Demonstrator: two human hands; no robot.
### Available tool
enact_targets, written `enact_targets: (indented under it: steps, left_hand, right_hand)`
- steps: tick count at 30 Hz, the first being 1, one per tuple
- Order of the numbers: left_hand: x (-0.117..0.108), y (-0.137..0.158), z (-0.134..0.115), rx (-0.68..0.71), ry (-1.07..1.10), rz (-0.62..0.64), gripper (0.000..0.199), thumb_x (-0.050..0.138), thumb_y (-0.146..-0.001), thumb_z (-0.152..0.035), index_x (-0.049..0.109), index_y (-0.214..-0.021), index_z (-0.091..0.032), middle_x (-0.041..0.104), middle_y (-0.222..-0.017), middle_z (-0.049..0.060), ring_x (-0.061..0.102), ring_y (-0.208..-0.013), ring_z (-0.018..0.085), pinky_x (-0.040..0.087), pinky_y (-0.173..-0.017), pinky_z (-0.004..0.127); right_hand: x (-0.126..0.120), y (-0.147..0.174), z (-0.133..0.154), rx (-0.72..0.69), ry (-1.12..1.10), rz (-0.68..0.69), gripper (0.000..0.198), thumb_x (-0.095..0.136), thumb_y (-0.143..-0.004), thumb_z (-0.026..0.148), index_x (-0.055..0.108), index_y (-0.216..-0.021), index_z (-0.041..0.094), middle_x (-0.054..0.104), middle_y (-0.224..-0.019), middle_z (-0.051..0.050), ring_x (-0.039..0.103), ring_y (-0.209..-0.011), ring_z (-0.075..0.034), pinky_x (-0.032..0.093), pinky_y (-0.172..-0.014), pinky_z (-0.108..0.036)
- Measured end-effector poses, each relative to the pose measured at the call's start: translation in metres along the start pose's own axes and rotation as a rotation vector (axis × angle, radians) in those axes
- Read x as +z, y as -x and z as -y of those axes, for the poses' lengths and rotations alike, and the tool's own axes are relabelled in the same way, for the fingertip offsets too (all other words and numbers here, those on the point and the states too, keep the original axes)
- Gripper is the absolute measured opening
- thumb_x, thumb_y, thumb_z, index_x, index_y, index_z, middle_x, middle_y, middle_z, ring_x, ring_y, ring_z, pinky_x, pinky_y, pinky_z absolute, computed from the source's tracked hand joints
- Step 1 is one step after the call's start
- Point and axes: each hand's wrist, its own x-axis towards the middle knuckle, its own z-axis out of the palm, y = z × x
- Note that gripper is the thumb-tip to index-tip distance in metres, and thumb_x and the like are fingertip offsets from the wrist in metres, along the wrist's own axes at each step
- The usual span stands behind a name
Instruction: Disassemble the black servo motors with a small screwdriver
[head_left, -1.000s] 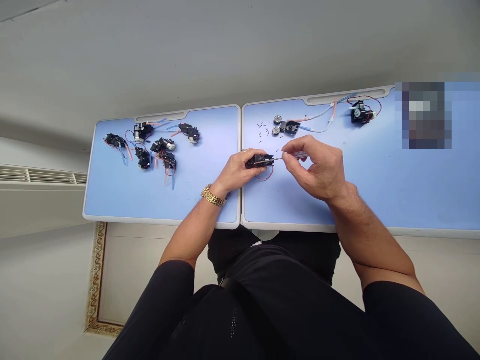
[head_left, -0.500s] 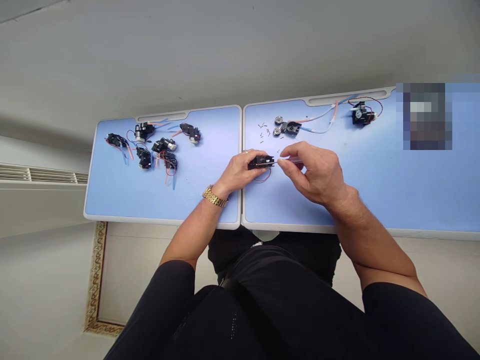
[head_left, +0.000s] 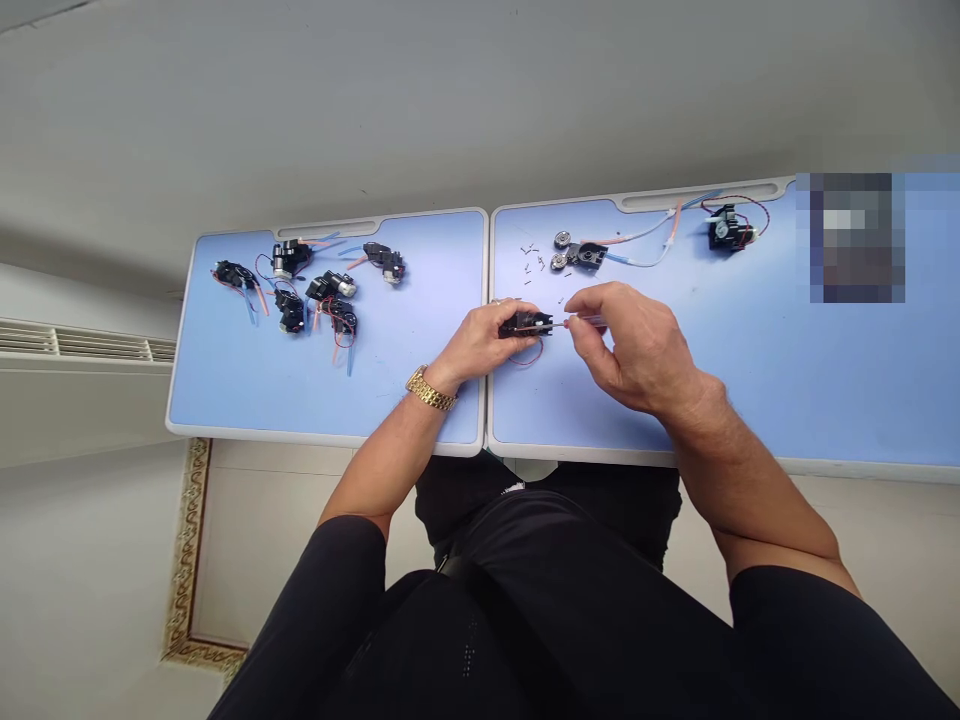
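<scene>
My left hand (head_left: 480, 342), with a gold watch on its wrist, is closed around a small black plastic assembly (head_left: 534, 324) near the left edge of the right-hand table. A thin red wire loops out below that part. In my right hand (head_left: 637, 345) is a screwdriver (head_left: 566, 323), pinched between thumb and fingers. Its metal shaft points left and reaches over the black assembly; where the tip sits I cannot make out. Several small screws (head_left: 534, 262) lie scattered just beyond my hands, beside a black part with two round metal-rimmed wheels (head_left: 585, 255).
Blue and orange tubes (head_left: 641, 262) run right from the wheeled part. Another black assembly with wires (head_left: 729, 230) stands farther right. On the left table (head_left: 420, 400) lie several black motor units (head_left: 330, 288) with tubes. A pixelated patch (head_left: 859, 238) covers something at the far right.
My right hand has shifted slightly right, and more of the screwdriver's shaft shows between it and the black assembly. My left hand keeps its hold.
</scene>
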Motion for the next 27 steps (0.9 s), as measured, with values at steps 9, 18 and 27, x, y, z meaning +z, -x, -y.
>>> enact_targets:
  steps: [9, 18, 27]
  left_hand:
    - [0.0005, -0.0004, -0.0011, -0.019, -0.043, 0.0, 0.035, 0.084, -0.095, -0.023, 0.077, -0.129, -0.024, 0.083, -0.122, 0.006, 0.078, -0.109, 0.02, 0.062, -0.104, 0.04]
    - [-0.0002, 0.0001, -0.0022, -0.014, -0.025, 0.01, 0.033, 0.083, -0.096, -0.023, 0.077, -0.129, -0.022, 0.083, -0.125, 0.007, 0.079, -0.112, 0.021, 0.062, -0.107, 0.04]
    - [0.0003, 0.0004, -0.0023, -0.015, -0.035, 0.0, 0.035, 0.084, -0.096, -0.023, 0.077, -0.13, -0.024, 0.083, -0.125, 0.006, 0.078, -0.112, 0.021, 0.062, -0.106, 0.04]
  right_hand:
    - [-0.0027, -0.0012, 0.004, 0.022, -0.038, 0.039, 0.014, 0.053, -0.109, 0.023, 0.062, -0.118, 0.028, 0.075, -0.099, -0.006, 0.07, -0.086, -0.025, 0.058, -0.081, -0.042]
    - [-0.0023, -0.0003, -0.0028, 0.08, 0.054, -0.017, 0.016, 0.057, -0.114, 0.035, 0.063, -0.101, 0.027, 0.067, -0.075, 0.0, 0.06, -0.065, -0.02, 0.049, -0.068, -0.037]
    - [-0.0062, -0.0029, 0.0011, 0.068, -0.05, 0.008, 0.014, 0.056, -0.11, 0.03, 0.065, -0.119, 0.026, 0.074, -0.095, -0.004, 0.071, -0.082, -0.024, 0.056, -0.077, -0.04]
